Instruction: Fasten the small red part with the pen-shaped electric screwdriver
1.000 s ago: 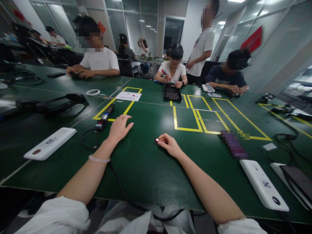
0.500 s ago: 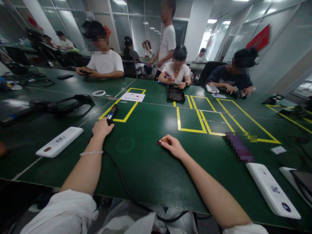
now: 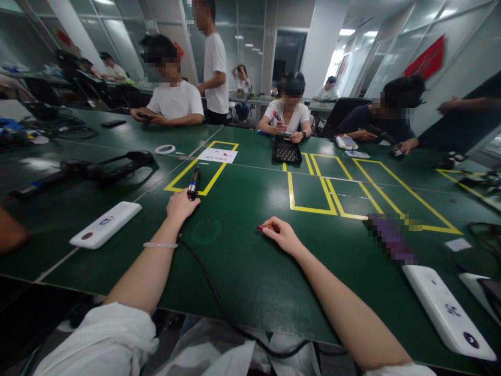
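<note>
The left hand (image 3: 181, 208) grips a black tool (image 3: 194, 180), ideally steadily. The right hand (image 3: 282, 236) pinches a red piece (image 3: 260, 228) (gently would be best).

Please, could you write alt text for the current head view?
A person's left grip holds a black cylindrical tool at a green table, while the right grip pinches a small red item. Yellow tape outlines mark the table; other people sit across.

A tray (image 3: 287, 152) stands near the far edge of the bench (image 3: 266, 287); at right, a white device (image 3: 438, 300) lies by the near edge.
</note>
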A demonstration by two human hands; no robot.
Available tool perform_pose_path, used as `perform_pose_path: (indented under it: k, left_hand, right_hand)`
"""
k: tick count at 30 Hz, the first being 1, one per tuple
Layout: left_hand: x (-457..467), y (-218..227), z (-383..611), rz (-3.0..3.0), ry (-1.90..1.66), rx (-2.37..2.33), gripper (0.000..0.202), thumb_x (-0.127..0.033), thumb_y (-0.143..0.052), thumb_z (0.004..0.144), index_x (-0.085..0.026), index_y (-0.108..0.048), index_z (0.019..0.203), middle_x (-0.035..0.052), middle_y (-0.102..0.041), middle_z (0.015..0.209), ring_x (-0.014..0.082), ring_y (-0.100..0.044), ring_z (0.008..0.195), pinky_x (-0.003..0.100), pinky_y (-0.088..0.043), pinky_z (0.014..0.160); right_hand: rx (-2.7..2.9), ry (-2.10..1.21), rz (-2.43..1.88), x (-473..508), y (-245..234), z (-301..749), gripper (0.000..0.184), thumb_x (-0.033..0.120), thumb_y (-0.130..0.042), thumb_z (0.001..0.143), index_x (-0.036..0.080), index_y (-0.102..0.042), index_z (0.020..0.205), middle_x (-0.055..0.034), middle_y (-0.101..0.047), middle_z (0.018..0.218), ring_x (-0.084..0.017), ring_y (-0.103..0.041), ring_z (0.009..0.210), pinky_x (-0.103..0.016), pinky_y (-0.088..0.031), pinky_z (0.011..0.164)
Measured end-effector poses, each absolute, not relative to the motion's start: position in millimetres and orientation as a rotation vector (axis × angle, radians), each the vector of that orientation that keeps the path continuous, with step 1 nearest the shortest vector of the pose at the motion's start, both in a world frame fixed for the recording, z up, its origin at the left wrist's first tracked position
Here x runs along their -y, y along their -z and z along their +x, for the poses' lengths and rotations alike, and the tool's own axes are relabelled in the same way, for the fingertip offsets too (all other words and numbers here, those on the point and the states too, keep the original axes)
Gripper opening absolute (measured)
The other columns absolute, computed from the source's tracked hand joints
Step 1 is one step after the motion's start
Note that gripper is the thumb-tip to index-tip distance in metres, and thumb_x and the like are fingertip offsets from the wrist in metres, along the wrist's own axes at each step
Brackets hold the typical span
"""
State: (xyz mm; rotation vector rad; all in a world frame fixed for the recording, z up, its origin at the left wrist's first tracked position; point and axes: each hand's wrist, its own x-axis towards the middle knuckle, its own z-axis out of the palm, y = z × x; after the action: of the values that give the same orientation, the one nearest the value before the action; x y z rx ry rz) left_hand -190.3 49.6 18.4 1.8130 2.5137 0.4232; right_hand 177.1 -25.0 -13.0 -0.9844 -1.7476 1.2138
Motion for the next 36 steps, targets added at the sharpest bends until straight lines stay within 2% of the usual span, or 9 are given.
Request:
perform_pose_path:
  k: [9, 23, 28, 36]
  left_hand:
    - [-40, -11, -130, 2.130, -0.450, -2.247, 0.061, -0.050, -0.056, 0.079, -0.020, -0.052, 0.131, 0.0148, -0.060, 0.117, 0.0325, -0.056, 0.107, 0.042, -0.048, 0.088]
    - [21, -16, -29, 2.526, -0.475, -1.629, 0.060, -0.042, -0.061, 0.081, -0.024, -0.044, 0.136, 0.0107, -0.055, 0.118, 0.0276, -0.051, 0.107, 0.036, -0.047, 0.084]
    - [32, -17, -16, 2.575, -0.457, -1.542, 0.064, -0.039, -0.061, 0.080, -0.023, -0.041, 0.139, 0.0107, -0.055, 0.118, 0.0274, -0.051, 0.106, 0.036, -0.047, 0.084]
    - [34, -19, -15, 2.589, -0.409, -1.531, 0.063, -0.040, -0.058, 0.082, -0.022, -0.039, 0.140, 0.0097, -0.053, 0.121, 0.0255, -0.051, 0.108, 0.036, -0.047, 0.088]
  right_hand:
    - [1.717, -1.223, -0.978, 22, 21, 177, 0.029, 0.041, -0.068, 0.078, 0.018, -0.059, 0.091, 0.0019, -0.057, 0.072, -0.010, -0.047, 0.061, -0.024, -0.040, 0.060]
    - [1.749, -1.081, -0.968, 22, 21, 178, 0.022, 0.036, -0.064, 0.082, 0.019, -0.055, 0.093, 0.0006, -0.059, 0.078, -0.012, -0.052, 0.065, -0.026, -0.044, 0.065]
    - [1.779, -1.028, -0.965, 24, 19, 177, 0.020, 0.035, -0.063, 0.083, 0.019, -0.055, 0.091, -0.0003, -0.061, 0.079, -0.013, -0.054, 0.067, -0.027, -0.046, 0.067]
    - [1.926, -0.931, -1.012, 24, 19, 176, 0.015, 0.031, -0.062, 0.083, 0.019, -0.054, 0.087, 0.0025, -0.058, 0.070, -0.012, -0.054, 0.063, -0.024, -0.045, 0.064]
